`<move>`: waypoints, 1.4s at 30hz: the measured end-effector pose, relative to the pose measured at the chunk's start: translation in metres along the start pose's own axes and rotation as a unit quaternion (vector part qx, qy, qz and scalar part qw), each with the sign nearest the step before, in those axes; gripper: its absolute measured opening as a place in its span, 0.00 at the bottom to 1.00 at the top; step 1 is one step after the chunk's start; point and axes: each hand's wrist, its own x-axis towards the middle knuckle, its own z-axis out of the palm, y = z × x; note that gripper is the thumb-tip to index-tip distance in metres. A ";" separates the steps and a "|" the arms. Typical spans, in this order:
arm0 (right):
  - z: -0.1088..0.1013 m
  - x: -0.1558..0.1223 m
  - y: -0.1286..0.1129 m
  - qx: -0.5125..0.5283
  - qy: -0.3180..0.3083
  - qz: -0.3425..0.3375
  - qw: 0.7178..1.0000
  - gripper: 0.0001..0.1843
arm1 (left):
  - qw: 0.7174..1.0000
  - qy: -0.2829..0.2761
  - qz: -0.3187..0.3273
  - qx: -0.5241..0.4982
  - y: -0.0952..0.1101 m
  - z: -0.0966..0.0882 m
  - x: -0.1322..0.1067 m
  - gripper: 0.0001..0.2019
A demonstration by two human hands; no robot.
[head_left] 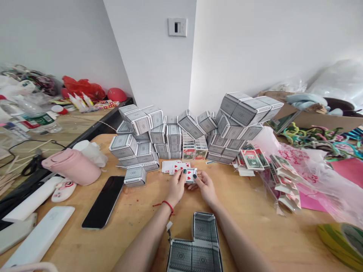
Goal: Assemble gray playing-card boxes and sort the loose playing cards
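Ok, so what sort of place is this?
Probably a craft corner, perhaps at home or in a small workshop: stacked playing-card boxes, colourful fuzzy stems and a yellow tape roll suggest it.

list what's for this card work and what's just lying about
Likely in use:
white playing card with red hearts, pinched by left hand and right hand
loose white playing cards
grey patterned card blocks

Probably lying about:
black rectangular phone
pink cylindrical object
yellow tape roll

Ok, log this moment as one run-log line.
left hand: pinches heart card; right hand: pinches its opposite end; just beyond: loose cards; behind those: stacked card blocks; left side: phone
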 end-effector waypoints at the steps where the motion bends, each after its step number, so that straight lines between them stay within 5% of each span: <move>1: 0.001 -0.001 0.000 -0.009 -0.010 0.002 1.000 0.20 | 1.000 0.002 0.003 0.016 0.001 0.000 -0.001 0.13; 9: 0.004 -0.003 0.003 -0.157 0.042 0.002 0.987 0.23 | 0.997 -0.020 0.016 0.068 -0.001 0.003 -0.004 0.18; 16: 0.001 -0.007 0.003 -0.282 0.117 -0.072 0.949 0.26 | 0.996 -0.021 0.010 0.086 -0.001 0.002 -0.004 0.20; 24: 0.001 -0.002 0.004 -0.183 0.092 -0.064 0.977 0.19 | 0.998 0.001 0.021 0.055 0.003 0.003 -0.005 0.11; 28: -0.001 -0.001 0.005 -0.189 0.097 -0.080 0.974 0.18 | 0.999 -0.001 0.033 0.024 0.002 0.002 -0.004 0.17; 35: -0.003 0.001 0.006 -0.160 0.098 -0.063 0.980 0.19 | 0.999 -0.011 0.009 0.035 0.004 0.002 -0.005 0.14; 42: -0.002 -0.001 0.006 -0.183 0.065 -0.067 0.979 0.23 | 0.987 0.001 0.112 0.113 0.007 0.003 -0.004 0.14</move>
